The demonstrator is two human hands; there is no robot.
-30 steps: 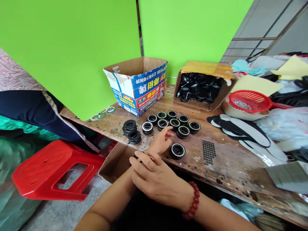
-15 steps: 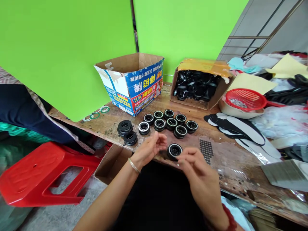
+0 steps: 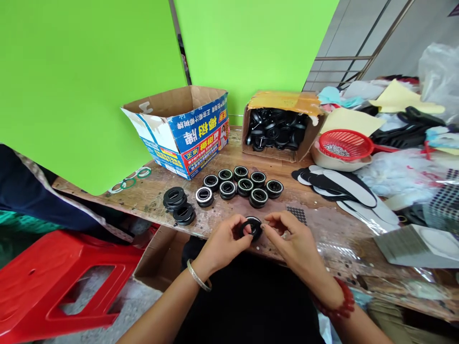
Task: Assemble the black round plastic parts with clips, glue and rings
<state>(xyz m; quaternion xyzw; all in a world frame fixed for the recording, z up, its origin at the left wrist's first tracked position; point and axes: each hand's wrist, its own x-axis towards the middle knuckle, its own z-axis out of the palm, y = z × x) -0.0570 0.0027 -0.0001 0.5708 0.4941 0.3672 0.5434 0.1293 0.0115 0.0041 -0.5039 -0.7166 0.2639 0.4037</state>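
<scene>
At the table's front edge, my left hand (image 3: 226,242) pinches a flat black ring (image 3: 247,223) between thumb and fingers. The ring is tilted and overlaps a round black piece with a pale ring on top (image 3: 256,231), so that piece is partly hidden. My right hand (image 3: 294,241) is just to its right, thumb and forefinger pressed together by the ring's edge; whatever they hold is too small to make out. A sheet of small dark dots (image 3: 297,215) lies beyond my right fingers. Several round black pieces with pale rings (image 3: 245,187) stand in a cluster farther back.
Stacked black rings (image 3: 175,198) lie at left. Behind are a blue printed carton (image 3: 203,138) and a carton of black round parts (image 3: 279,98). To the right are a red sieve (image 3: 346,143), insole-shaped pieces (image 3: 355,188) and a grey stack (image 3: 405,246). A red stool (image 3: 36,277) stands at lower left.
My left hand, empty before, has come down to the round piece and now holds a black ring over it. My right hand stays pinched close by. The camera view has shifted slightly.
</scene>
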